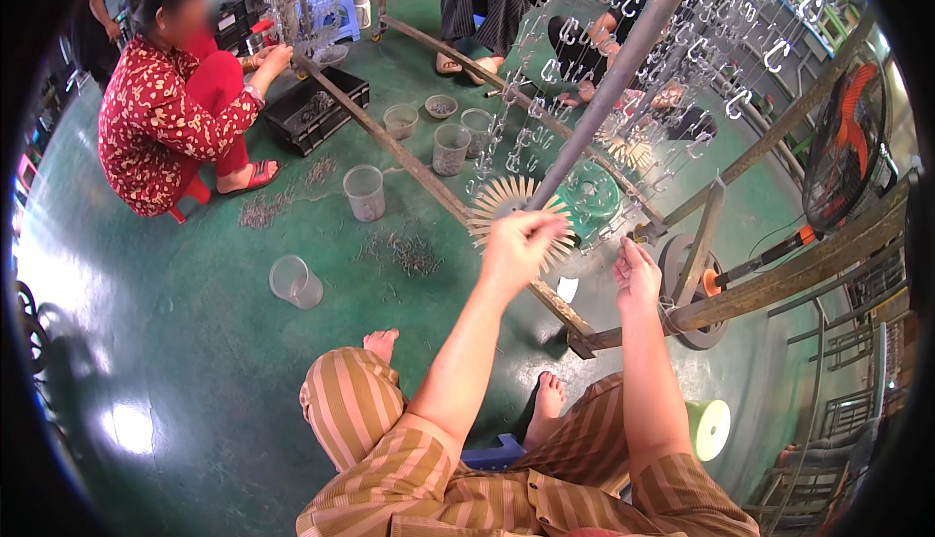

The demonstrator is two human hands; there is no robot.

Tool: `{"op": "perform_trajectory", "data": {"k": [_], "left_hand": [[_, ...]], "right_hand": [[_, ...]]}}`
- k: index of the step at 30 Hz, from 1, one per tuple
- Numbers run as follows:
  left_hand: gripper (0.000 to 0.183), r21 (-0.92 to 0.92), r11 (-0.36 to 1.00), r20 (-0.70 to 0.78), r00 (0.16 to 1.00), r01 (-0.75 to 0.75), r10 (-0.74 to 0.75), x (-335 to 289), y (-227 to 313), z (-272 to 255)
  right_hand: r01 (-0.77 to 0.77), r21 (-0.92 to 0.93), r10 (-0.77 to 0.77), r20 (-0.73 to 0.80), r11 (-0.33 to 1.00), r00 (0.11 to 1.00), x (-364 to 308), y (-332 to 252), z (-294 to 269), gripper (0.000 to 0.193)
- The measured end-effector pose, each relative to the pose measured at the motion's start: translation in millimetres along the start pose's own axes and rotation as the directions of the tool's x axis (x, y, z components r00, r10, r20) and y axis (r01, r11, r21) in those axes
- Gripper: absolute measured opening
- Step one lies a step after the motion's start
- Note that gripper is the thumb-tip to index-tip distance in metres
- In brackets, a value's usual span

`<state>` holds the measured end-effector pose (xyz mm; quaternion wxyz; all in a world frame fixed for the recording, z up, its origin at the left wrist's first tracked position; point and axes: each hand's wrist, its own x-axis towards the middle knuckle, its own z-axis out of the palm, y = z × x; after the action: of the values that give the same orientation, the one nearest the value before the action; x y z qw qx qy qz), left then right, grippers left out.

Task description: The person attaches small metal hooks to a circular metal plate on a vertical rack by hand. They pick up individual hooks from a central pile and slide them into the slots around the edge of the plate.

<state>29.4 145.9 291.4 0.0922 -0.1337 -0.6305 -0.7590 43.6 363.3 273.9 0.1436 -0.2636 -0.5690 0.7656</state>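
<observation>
My left hand is in front of a round disc with tan strips spread like spokes, close to the lower end of a thick grey pole. Its fingers are drawn together, and anything between them is too small to make out. Farther right, my right hand is raised with thumb and fingertips pinched, near the strands of small metal hooks that hang from above. Whatever it pinches I cannot make out. A loose heap of small dark metal pieces lies on the floor left of my left hand.
Clear plastic tubs stand on the green floor, one nearer me. A metal frame crosses in front of me. At right are a black fan with orange blades and a round weight plate. Other people sit around the rack.
</observation>
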Motion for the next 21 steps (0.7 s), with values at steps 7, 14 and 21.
{"op": "perform_trajectory", "data": {"k": [7, 14, 21], "left_hand": [[0.015, 0.283, 0.95, -0.293, 0.955, 0.127, -0.041, 53, -44, -18], [0.018, 0.45, 0.888, -0.282, 0.959, 0.092, 0.043, 93, -80, -3], [0.018, 0.645, 0.764, -0.23, 0.952, -0.004, 0.199, 117, -95, 4]], "right_hand": [[0.006, 0.009, -0.006, -0.026, 1.0, 1.0, -1, -6, -3, 0.016], [0.018, 0.034, -0.017, -0.023, 0.999, 1.0, 0, -10, -2, 0.017], [0.029, 0.06, -0.03, 0.008, 0.998, 1.0, 5, -12, -6, 0.018]]}}
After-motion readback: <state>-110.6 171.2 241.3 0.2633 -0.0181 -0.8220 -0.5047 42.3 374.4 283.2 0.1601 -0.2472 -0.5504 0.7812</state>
